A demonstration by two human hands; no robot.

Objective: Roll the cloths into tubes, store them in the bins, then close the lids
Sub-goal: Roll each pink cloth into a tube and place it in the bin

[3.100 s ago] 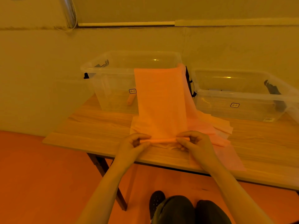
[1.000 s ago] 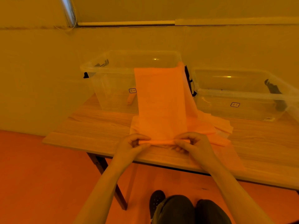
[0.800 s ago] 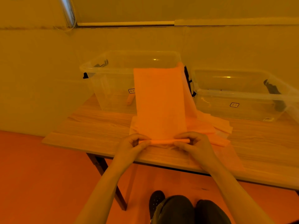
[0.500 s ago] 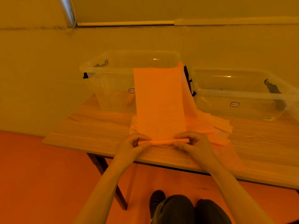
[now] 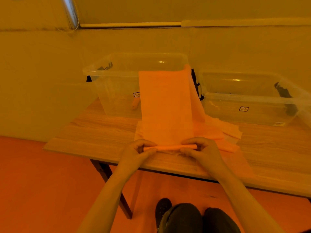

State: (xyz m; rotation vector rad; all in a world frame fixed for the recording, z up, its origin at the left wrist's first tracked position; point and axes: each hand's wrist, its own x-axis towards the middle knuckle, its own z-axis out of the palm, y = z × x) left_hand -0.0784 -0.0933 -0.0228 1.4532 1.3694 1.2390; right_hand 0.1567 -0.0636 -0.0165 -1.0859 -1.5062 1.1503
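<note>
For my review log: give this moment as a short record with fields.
left hand: pinches left end of the rolled edge
right hand: pinches right end
cloth: orange, barely rolled, far end draped over left bin
left bin: clear, open, one rolled cloth inside
right bin: clear
cloth pile: on table

Since three seconds ago my left hand (image 5: pixel 136 151) and right hand (image 5: pixel 200 149) have wound the cloth (image 5: pixel 165 106) roll slightly tighter, barely shifting.
</note>
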